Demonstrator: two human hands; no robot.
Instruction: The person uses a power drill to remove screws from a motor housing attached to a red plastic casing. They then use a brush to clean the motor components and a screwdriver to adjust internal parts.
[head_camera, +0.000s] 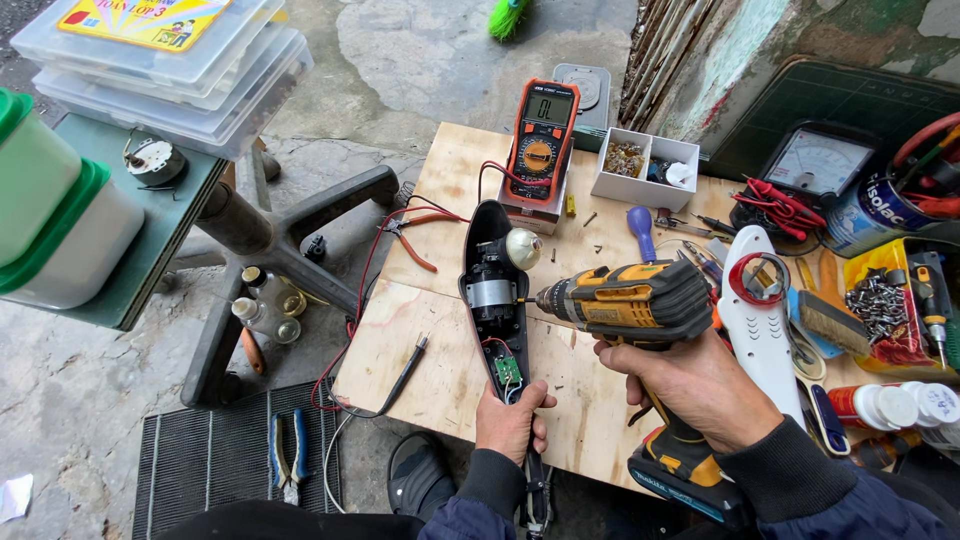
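White box (645, 168) holds small parts (probably screws). Right hand (700, 385) grips drill (625, 300), pointing leftward; left hand (510, 420) clasps opened casing (495, 290), lengthwise away.

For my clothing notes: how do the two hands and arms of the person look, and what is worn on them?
Both hands, the left hand and the right hand, are bare, with no gloves, rings or watch visible. Each arm wears a dark navy jacket sleeve with a dark grey ribbed knit cuff at the wrist. No markings show.
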